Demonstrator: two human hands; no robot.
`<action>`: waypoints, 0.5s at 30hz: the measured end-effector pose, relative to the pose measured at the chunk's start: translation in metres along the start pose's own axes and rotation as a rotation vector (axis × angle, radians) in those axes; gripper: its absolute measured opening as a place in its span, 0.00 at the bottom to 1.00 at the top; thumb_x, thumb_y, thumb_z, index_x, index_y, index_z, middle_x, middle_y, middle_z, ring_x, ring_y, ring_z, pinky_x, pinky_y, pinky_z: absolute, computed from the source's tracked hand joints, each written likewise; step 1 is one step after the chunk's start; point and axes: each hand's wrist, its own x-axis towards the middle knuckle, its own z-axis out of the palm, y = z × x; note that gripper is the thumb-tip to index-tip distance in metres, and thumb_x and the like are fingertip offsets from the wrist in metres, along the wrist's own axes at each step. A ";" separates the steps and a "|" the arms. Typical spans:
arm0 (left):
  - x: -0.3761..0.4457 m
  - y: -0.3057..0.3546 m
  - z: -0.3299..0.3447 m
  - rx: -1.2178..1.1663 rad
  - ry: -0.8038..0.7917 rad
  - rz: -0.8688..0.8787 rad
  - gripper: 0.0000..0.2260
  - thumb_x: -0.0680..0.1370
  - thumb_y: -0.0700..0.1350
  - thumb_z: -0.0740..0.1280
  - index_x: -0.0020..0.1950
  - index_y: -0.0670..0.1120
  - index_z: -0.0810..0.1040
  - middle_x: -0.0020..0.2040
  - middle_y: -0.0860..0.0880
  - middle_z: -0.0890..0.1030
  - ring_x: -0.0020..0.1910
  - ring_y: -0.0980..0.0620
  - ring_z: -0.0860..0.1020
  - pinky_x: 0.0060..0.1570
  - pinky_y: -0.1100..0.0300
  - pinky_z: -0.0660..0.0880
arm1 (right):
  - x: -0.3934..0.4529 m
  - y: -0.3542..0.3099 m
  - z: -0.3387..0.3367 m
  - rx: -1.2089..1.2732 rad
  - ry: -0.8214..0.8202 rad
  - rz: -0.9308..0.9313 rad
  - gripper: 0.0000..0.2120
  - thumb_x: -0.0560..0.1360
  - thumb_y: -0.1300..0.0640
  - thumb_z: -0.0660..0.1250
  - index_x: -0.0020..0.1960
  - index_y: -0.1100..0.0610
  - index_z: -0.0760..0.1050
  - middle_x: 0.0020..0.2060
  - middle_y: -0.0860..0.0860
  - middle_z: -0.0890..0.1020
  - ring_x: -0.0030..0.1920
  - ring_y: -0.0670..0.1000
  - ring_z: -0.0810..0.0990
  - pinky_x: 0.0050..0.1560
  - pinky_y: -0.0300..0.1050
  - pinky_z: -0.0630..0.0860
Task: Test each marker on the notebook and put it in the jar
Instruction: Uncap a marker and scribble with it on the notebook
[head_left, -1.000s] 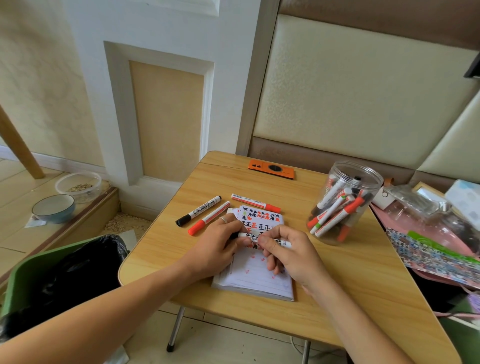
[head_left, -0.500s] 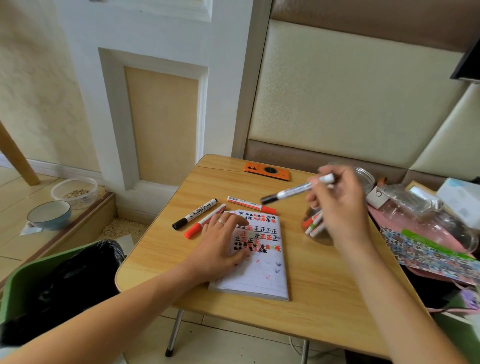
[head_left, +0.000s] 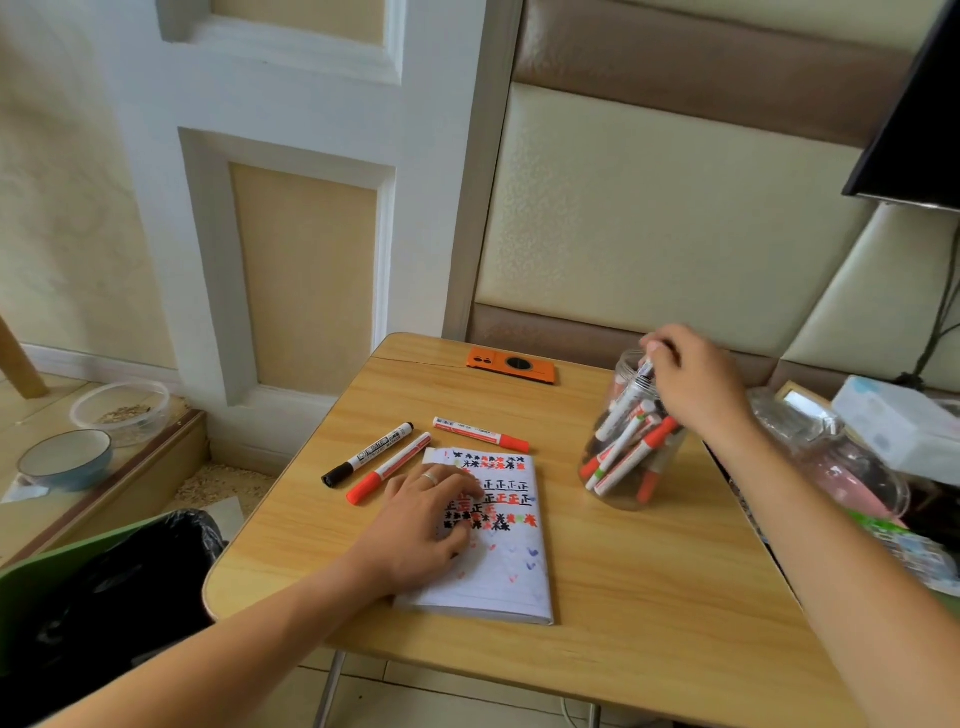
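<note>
the right hand (head_left: 691, 382) is up at the mouth of the jar (head_left: 631, 436), on the far right of the surface (head_left: 649, 597). its fingers pinch the top end of a black marker (head_left: 635, 389), tip down inside the jar, likely so it can slide in with the others. the left hand (head_left: 423, 519) lies flat with fingers spread on the notebook (head_left: 498, 551), holding nothing (probably it keeps the page from sliding). the page is full of black and red test marks.

three markers lie just left of and past the notebook: a black-capped marker (head_left: 369, 454), a red-capped marker (head_left: 388, 468) beside it, and another red one (head_left: 480, 434) along the far edge of the book. they seem to wait for their turn.

an orange phone (head_left: 511, 365) sits at the far edge. bowls (head_left: 65, 460) sit on the floor to the left, and a green bin (head_left: 93, 587) stands near.
</note>
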 end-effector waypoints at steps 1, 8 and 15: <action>0.000 0.000 0.000 0.000 0.000 -0.004 0.24 0.73 0.60 0.54 0.67 0.59 0.73 0.68 0.61 0.71 0.70 0.63 0.64 0.71 0.54 0.57 | -0.003 -0.002 0.003 -0.075 -0.074 -0.006 0.12 0.84 0.57 0.58 0.55 0.57 0.81 0.51 0.57 0.85 0.53 0.62 0.81 0.47 0.47 0.69; 0.001 0.000 0.001 0.001 -0.024 -0.023 0.24 0.72 0.60 0.53 0.67 0.60 0.72 0.67 0.62 0.70 0.70 0.62 0.63 0.72 0.54 0.55 | -0.006 -0.003 0.011 -0.216 -0.097 -0.002 0.20 0.85 0.49 0.55 0.48 0.58 0.81 0.45 0.59 0.82 0.51 0.62 0.80 0.47 0.49 0.69; 0.000 0.000 0.002 0.003 -0.003 -0.020 0.22 0.73 0.59 0.54 0.66 0.60 0.72 0.66 0.62 0.71 0.70 0.62 0.63 0.72 0.54 0.56 | -0.031 -0.041 0.051 -0.141 0.272 -0.431 0.05 0.77 0.67 0.68 0.50 0.61 0.81 0.47 0.55 0.80 0.50 0.53 0.77 0.51 0.36 0.65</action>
